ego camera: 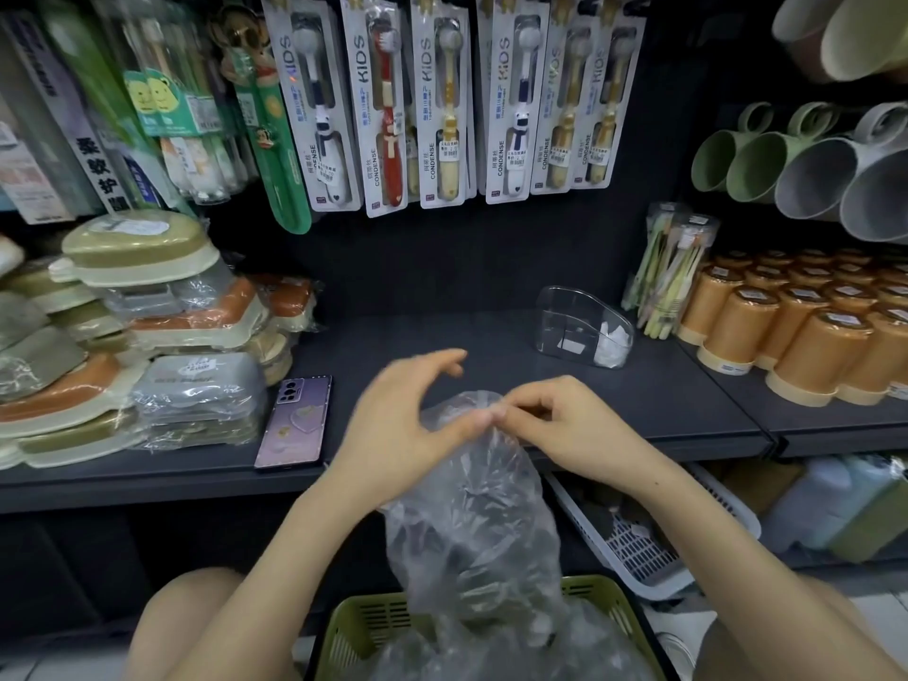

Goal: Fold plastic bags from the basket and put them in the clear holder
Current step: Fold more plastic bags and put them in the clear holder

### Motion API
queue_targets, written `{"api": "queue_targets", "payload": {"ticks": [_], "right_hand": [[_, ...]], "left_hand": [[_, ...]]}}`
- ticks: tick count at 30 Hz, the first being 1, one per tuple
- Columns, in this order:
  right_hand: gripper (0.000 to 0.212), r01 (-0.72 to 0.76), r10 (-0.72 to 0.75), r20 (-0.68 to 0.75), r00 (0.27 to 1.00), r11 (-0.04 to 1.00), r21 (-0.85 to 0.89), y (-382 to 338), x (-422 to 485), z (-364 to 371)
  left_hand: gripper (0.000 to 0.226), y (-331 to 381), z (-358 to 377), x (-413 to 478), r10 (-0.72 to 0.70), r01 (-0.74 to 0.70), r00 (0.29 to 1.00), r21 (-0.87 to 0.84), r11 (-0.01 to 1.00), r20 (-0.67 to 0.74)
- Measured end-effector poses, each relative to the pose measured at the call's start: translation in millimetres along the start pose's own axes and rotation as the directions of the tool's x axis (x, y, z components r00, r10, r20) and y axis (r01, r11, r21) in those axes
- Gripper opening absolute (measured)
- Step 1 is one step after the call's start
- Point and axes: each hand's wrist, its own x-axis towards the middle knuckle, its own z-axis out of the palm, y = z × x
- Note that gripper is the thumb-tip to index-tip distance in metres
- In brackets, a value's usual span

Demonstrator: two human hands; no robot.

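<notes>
One phone (pixel 295 425) on the left of the shelf (pixel 638 400); a swinging bag might brush it. Left hand (pixel 408 430): fingers apart, thumb just touching the bag (pixel 471 508). One bag is held up, hanging over the near green basket (pixel 354 626), which holds more, uncountable. Right hand (pixel 570 427) pinches the bag's top; it looks like the only real grip, so the slick film may slip. One clear holder (pixel 560 307) far right, apparently with one folded bag inside; it could tip. One white basket (pixel 638 557) below.
</notes>
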Motion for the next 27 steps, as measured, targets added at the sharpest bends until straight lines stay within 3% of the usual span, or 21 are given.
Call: {"api": "queue_targets", "payload": {"ticks": [2,6,8,12,14,16,18,21,23,27], "right_hand": [[0.023,0.011,-0.006,-0.048,0.999,0.994,0.104,-8,1,-1],[0.023,-0.032,0.072,-0.137,0.988,0.961,0.274,-5,-3,-1],[0.028,-0.056,0.092,-0.086,0.992,0.934,0.353,3,-8,-3],[0.049,-0.184,0.169,0.075,0.983,0.928,0.324,22,-21,-7],[0.04,-0.224,0.202,0.101,0.974,0.917,0.329,26,-25,-6],[0.016,-0.198,0.193,0.047,0.98,0.928,0.315,26,-26,-3],[0.004,-0.171,0.197,-0.042,0.979,0.924,0.342,25,-26,-1],[0.01,-0.126,0.193,-0.161,0.968,0.927,0.353,24,-24,-3],[0.013,-0.109,0.184,-0.201,0.962,0.936,0.335,23,-23,-2],[0.017,-0.101,0.187,-0.274,0.943,0.949,0.299,23,-22,8]], "left_hand": [[0.052,3,9,4,-0.083,0.117,0.979,-0.175,0.978,0.189],[0.022,-3,21,4,-0.133,0.152,0.988,-0.327,0.933,0.078],[0.023,-5,21,1,-0.149,0.159,0.987,-0.413,0.897,0.058],[0.024,-10,17,-2,-0.187,0.182,0.981,-0.562,0.807,0.05],[0.025,-14,15,-3,-0.211,0.208,0.974,-0.668,0.715,0.078],[0.028,-19,13,-5,-0.227,0.248,0.965,-0.738,0.627,0.132],[0.034,-24,10,-8,-0.235,0.295,0.954,-0.723,0.624,0.187],[0.055,-32,3,-13,-0.233,0.357,0.932,-0.601,0.715,0.276],[0.065,-33,-1,-16,-0.218,0.367,0.925,-0.587,0.722,0.31],[0.06,-24,2,-15,-0.28,0.35,0.937,-0.522,0.777,0.211]]}}
